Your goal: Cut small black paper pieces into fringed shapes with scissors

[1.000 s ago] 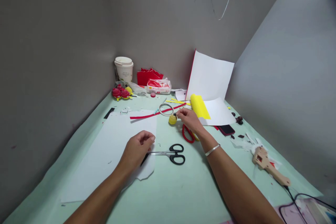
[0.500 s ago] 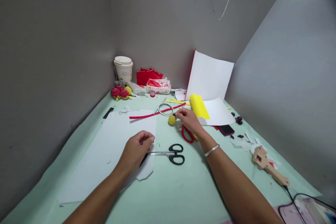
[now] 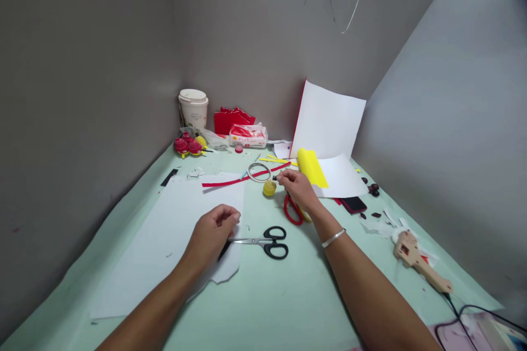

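One pinched right hand point(image 3: 297, 186) (dark scrap point(image 3: 274, 178))

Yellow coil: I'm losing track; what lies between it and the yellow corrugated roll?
The right hand lies between yellow coil and corrugated roll, head view.

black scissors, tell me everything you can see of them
The black scissors have two looped handles, probably plastic, and silvery metal blades joined at a round pivot. They lie flat, handles on the pale green tabletop, blades pointing left over the edge of the white sheet. The left hand hides the tips; whether it touches them is unclear.
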Tool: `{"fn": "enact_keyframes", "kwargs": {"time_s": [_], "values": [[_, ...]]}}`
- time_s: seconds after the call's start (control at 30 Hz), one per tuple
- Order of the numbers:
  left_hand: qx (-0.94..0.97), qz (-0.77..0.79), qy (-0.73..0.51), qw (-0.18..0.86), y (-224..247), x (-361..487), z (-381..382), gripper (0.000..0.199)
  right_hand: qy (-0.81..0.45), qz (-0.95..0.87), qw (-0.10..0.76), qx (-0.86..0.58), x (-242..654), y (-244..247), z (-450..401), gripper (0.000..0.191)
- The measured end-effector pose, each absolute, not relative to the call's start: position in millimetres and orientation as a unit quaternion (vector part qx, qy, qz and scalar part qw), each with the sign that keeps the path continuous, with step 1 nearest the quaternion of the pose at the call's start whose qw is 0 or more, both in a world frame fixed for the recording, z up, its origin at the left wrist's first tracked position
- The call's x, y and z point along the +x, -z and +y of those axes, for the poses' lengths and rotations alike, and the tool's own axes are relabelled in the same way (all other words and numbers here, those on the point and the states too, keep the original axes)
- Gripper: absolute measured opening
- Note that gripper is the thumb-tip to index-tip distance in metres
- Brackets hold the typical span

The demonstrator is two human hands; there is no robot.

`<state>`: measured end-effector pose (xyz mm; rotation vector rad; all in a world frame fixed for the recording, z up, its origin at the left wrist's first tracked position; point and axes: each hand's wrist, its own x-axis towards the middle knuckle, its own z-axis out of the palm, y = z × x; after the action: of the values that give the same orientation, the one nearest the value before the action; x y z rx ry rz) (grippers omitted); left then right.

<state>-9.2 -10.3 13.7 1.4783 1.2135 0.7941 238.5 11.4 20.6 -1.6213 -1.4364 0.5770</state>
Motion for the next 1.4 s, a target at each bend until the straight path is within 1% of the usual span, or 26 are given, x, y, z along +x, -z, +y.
{"fn": "enact_keyframes", "kwargs": {"time_s": [0.1,0.3,0.4,0.6,0.77,0.87,0.97,1.07,1.17,1.23,1.3,1.4], "values": [[0.607,0.507,-0.339,0.510,-14,-9,-11,0.018,-0.272,-0.591,0.405,-0.642,240,-28,0,0.026],[0.577,0.524,-0.374,0.503,-13,-10,-12,0.018,-0.352,-0.632,0.269,-0.636,236,-29,-15,0.015],[0.562,0.524,-0.391,0.507,-13,-12,-11,0.019,-0.340,-0.642,0.218,-0.652,230,-24,-15,0.012],[0.551,0.522,-0.412,0.504,-11,-12,-10,0.020,-0.308,-0.640,0.172,-0.682,228,-22,-13,0.014],[0.538,0.529,-0.419,0.505,-6,-15,-5,0.024,-0.293,-0.632,0.161,-0.699,231,-28,-14,0.018],[0.542,0.533,-0.415,0.500,-4,-16,-1,0.027,-0.265,-0.629,0.182,-0.708,234,-38,-18,0.018],[0.552,0.537,-0.417,0.482,-5,-17,-2,0.034,-0.239,-0.639,0.220,-0.697,230,-52,-22,0.020],[0.565,0.535,-0.422,0.465,-5,-16,-4,0.039,-0.230,-0.673,0.249,-0.658,208,-68,-19,0.019],[0.572,0.534,-0.419,0.460,-3,-14,-5,0.037,-0.187,-0.753,0.265,-0.572,167,-84,-2,0.016],[0.569,0.538,-0.418,0.461,0,-14,-3,0.034,-0.157,-0.804,0.244,-0.519,132,-89,19,0.015],[0.560,0.542,-0.420,0.466,3,-14,-1,0.029,-0.134,-0.826,0.211,-0.505,97,-90,46,0.016],[0.537,0.540,-0.429,0.486,6,-17,2,0.032,-0.135,-0.831,0.175,-0.510,56,-83,88,0.012]]}}
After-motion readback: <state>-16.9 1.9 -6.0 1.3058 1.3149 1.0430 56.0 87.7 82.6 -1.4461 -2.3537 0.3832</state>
